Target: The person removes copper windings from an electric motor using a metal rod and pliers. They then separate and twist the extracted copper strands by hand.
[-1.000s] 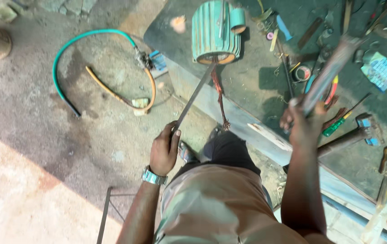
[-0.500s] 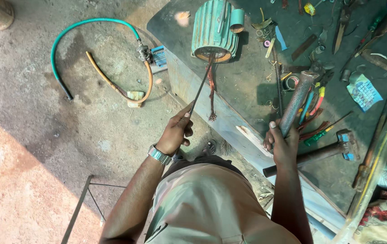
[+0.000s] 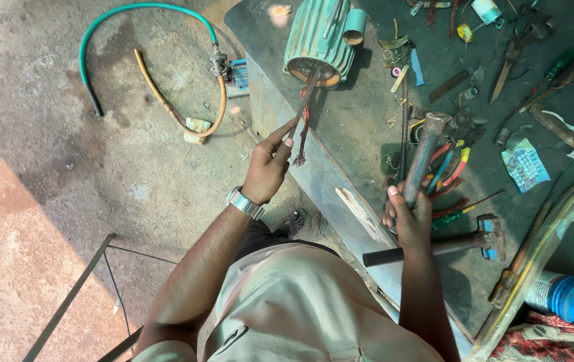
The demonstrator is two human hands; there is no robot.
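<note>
Dusty workbench (image 3: 367,134) beside concrete floor; left hand (image 3: 267,167) now raised nearer green motor (image 3: 319,41), gripping thin rod (image 3: 303,107) whose tip enters motor's open end; right hand (image 3: 407,218) clenched on thick pipe (image 3: 424,151), lowered toward hammer (image 3: 441,245); looks like prying begins.

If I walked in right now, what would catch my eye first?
Likely the ribbed green motor at the workbench's top edge, with the left hand holding a thin rod into its open end. Then the right hand gripping a thick metal bar above a hammer.
</note>
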